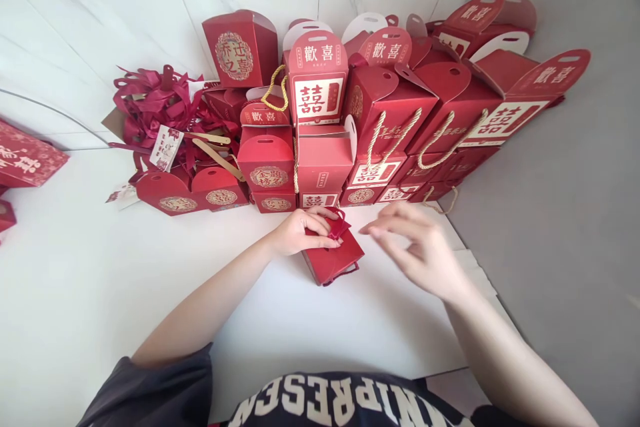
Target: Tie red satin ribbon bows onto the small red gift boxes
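the small red box [334, 257] lies flat on the white counter [125, 293], close in front of me and just short of the stacked red gift boxes [320, 147] against the wall. its dark red ribbon [339, 221] sits at the far end, so that end points away from me toward the stack. the long axis looks to run a little aslant, from near-left to far-right (the wide lens bends it, so i hold that loosely).

my left hand [300, 230] has its fingers curled down on the far-left part of the box, pinching at the ribbon. my right hand [420, 247] hangs just beside the box on the right, fingers apart and loose, touching nothing.

by my reckoning the ribbon at the top is the step in hand. a next move there calls for the right fingertips to come in close while the left pins the box flat.

further out, a heap of red ribbons [155, 107] lies at far left, and the grey floor [575, 213] drops away to the right.
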The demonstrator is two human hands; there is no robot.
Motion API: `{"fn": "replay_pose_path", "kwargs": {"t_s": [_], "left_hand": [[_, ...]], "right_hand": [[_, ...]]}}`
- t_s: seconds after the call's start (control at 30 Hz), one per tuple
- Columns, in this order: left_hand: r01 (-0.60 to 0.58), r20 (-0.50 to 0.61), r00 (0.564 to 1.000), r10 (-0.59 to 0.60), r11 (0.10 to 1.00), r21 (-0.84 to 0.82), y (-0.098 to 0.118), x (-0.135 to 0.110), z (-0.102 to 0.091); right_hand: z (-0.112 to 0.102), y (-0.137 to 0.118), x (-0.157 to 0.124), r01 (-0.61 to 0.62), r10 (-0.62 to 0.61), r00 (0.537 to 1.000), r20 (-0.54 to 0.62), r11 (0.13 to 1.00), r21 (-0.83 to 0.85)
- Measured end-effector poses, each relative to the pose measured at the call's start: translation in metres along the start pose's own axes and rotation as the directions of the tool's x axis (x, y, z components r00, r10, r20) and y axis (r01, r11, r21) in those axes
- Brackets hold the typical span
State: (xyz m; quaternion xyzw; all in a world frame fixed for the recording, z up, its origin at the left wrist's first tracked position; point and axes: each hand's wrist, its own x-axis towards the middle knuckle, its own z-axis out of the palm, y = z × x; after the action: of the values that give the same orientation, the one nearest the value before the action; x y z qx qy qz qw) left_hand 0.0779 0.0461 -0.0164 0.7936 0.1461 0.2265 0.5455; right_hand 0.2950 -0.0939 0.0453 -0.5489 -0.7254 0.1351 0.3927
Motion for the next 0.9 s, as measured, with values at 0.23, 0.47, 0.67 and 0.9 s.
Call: {"fn": "replay_pose_path", "kwargs": {"t_s": [0.23,0.47,0.67,0.9], "left_hand": [[-0.024,0.007,1.0,0.024,1.0,0.016,0.001,0.0,0.0],[-0.038,0.004,0.999,0.038,0.999,0.004,-0.001,0.001,-0.001],[-0.002,0.008,1.0,0.002,1.0,-0.012,0.002,0.001,0.0],[-0.001,0.005,1.0,0.001,1.0,-0.002,0.002,0.0,0.0]], "right_hand": [[0.059,0.018,-0.009,-0.149,0.138,0.987,0.08,0.977,0.154],[0.073,0.009,0.012,-0.247,0.261,0.965,0.008,0.903,0.351],[0.072,0.009,0.006,-0.378,0.495,0.864,0.088,0.522,0.765],[0.072,0.003,0.01,-0.405,0.522,0.848,0.089,0.53,0.745]]}}
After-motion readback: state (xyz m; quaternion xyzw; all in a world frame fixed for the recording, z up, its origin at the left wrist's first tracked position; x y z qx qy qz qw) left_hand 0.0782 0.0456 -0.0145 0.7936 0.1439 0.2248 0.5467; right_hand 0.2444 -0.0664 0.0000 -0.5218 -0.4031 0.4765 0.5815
